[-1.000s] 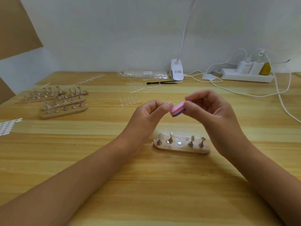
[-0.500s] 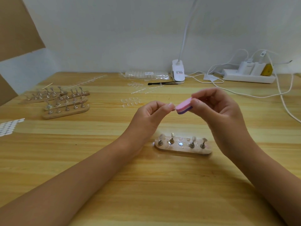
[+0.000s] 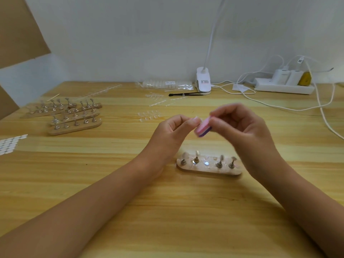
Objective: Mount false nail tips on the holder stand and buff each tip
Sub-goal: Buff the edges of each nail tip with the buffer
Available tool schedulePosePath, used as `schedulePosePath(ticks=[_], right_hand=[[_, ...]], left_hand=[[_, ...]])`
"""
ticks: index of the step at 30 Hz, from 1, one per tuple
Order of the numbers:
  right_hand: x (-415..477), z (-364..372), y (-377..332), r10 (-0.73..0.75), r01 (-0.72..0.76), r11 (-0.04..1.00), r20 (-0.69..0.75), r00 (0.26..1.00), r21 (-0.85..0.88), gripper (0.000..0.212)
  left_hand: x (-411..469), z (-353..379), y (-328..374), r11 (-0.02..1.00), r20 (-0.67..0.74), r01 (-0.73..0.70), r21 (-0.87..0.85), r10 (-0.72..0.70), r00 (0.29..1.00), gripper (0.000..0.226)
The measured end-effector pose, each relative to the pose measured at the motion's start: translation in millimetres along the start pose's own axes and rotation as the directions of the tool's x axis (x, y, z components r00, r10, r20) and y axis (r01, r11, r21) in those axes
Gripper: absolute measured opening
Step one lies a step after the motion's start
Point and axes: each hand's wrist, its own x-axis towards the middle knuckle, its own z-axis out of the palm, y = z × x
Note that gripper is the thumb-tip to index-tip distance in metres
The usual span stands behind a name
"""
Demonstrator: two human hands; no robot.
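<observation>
1. Buffer block (image 3: 202,128) sits lower and tilts steeper vs. 0.5 s ago, closer in on my left fingertips; its outline is blurred. Holder stand (image 3: 208,170) pos. unchanged.
2. Grip, R: my right hand (image 3: 240,127) pinches the buffer block between thumb and curled fingers, pink face up, purple layer beneath.
3. Grip, L: my left hand (image 3: 175,131) is curled, thumb + forefinger pinching a small pale nail tip (image 3: 196,118), which touches the block. Whether a peg is in that pinch too: cannot tell.
4. Location: both hands are raised off the table (image 3: 204,211), just behind and above the holder stand.
5. Stand status: four pegs (image 3: 195,159) are upright and each appears to carry a tip. Centre slot is vacant; only its metal disc (image 3: 206,163) shows.
6. Progress (est.): mounting on this stand looks near complete, and I am buffing the centre piece in hand. Which of the four mounted tips are already buffed is too small to tell.
7. Remaining (est.): finish this tip, reseat it in the centre slot, then buff any untreated tips.
8. Further stock: spare stands (image 3: 74,118) sit well apart at far left, loose tips (image 3: 149,115) near mid-table. More batches are possible, not confirmed.
</observation>
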Motion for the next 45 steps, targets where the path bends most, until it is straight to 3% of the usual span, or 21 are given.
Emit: schedulePosePath(ticks=[3, 5, 12, 18, 22, 24, 26, 28, 32, 37, 45], right_hand=[[5, -10, -6, -0.026, 0.053, 0.991, -0.21, 0.977, 0.123, 0.01], [6, -19, -9, -0.043, 0.086, 0.984, -0.252, 0.967, 0.159, 0.01], [-1, -8, -10, -0.057, 0.068, 0.995, 0.131, 0.99, -0.08, 0.01], [10, -26, -8, 0.001, 0.044, 0.982, -0.236, 0.972, 0.185, 0.011], [12, -32, -4, 0.074, -0.013, 0.973, -0.258, 0.963, 0.23, 0.014], [11, -27, -3, 0.088, -0.044, 0.98, -0.221, 0.971, 0.196, 0.013], [10, -23, -2, 0.087, -0.062, 0.989, -0.191, 0.978, 0.134, 0.012], [9, -20, -3, 0.089, -0.072, 0.992, -0.181, 0.979, 0.1, 0.011], [9, -21, -6, 0.104, -0.084, 0.99, -0.182, 0.978, 0.114, 0.011], [10, -22, -6, 0.11, -0.089, 0.988, -0.173, 0.979, 0.126, 0.01], [11, -22, -5, 0.12, -0.101, 0.988, -0.158, 0.98, 0.121, 0.01]], left_hand=[[0, -2, -1, 1.0, -0.008, -0.007, 0.024, 0.007, 1.0, 0.014], [0, -1, -3, 0.999, 0.003, -0.006, 0.043, 0.006, 1.0, 0.015], [1, 0, -2, 0.999, -0.002, 0.007, 0.041, -0.007, 1.0, 0.015], [-1, 0, 0, 0.998, 0.032, 0.019, 0.061, -0.021, 0.999, 0.017], [-2, -1, -1, 0.983, 0.099, -0.014, 0.182, -0.005, 0.995, 0.02], [-4, 1, -6, 0.925, 0.156, -0.074, 0.372, 0.016, 0.988, 0.017], [-7, 3, -10, 0.806, 0.215, -0.164, 0.568, 0.047, 0.976, 0.012], [-9, 5, -12, 0.703, 0.265, -0.256, 0.663, 0.098, 0.959, 0.015], [-12, 2, -10, 0.56, 0.338, -0.386, 0.733, 0.193, 0.921, 0.032], [-15, -2, -2, 0.363, 0.434, -0.517, 0.775, 0.289, 0.853, 0.03], [-16, 0, 5, 0.313, 0.457, -0.524, 0.792, 0.267, 0.849, 0.033]])
